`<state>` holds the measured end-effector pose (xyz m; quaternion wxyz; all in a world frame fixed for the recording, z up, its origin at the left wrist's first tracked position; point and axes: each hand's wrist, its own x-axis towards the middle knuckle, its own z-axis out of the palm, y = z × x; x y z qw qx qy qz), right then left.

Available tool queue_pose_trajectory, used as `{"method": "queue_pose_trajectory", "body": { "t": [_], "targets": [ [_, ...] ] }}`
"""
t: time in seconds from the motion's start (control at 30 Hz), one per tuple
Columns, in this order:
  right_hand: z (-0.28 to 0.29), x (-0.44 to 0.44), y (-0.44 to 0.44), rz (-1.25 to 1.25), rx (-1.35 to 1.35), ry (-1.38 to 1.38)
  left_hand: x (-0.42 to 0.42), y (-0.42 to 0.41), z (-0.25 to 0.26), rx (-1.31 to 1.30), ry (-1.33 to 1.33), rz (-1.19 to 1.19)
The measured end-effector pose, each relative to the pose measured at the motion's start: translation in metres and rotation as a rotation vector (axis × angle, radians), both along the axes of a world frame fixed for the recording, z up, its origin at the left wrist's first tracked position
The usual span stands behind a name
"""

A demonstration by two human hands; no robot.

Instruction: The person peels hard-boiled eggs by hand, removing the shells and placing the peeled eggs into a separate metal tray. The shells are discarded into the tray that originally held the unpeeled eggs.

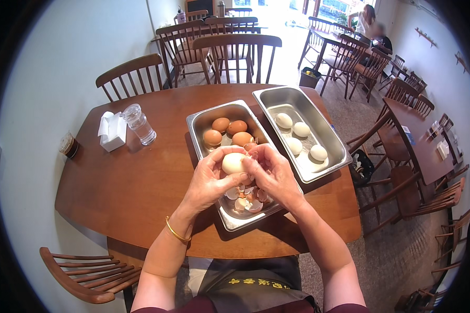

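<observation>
My left hand [209, 180] holds a largely peeled egg [233, 163] above a steel pan [229, 223]. At the egg's right side is my right hand [276, 176], its fingers bent around bits of brown shell, thumb against the egg. Several brown eggs [212, 137] in their shells lie in the far part of that pan, and broken eggshells [241, 204] in its near part. A second steel pan [335, 166], to the right, holds several peeled white eggs [295, 146].
On the wooden table [141, 187], left, stand a tissue box [113, 133], a glass bottle of clear liquid [141, 126] and a jar of dark contents [69, 145]. Wooden chairs [133, 76] surround it. A bin [310, 78] stands beyond. Two people are at a far table, back right.
</observation>
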<state>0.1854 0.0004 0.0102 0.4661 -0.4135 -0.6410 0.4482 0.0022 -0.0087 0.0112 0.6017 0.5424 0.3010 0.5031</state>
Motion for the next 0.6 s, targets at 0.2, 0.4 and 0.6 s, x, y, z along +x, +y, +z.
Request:
{"method": "queue_pose_trajectory", "body": {
  "t": [0.2,0.4,0.6],
  "targets": [
    [-0.0007,-0.0034,-0.002,-0.009,0.195,-0.102,0.0,-0.0022,0.0017,0.024,-0.017,0.023],
    [-0.0085,-0.0057,0.0015,-0.121,0.477,-0.187,0.001,-0.002,0.0003,-0.004,0.004,0.029],
    [-0.0031,-0.0032,-0.0057,-0.137,0.348,-0.286,0.0005,-0.0005,-0.0031,0.024,0.062,0.038]
  ]
}}
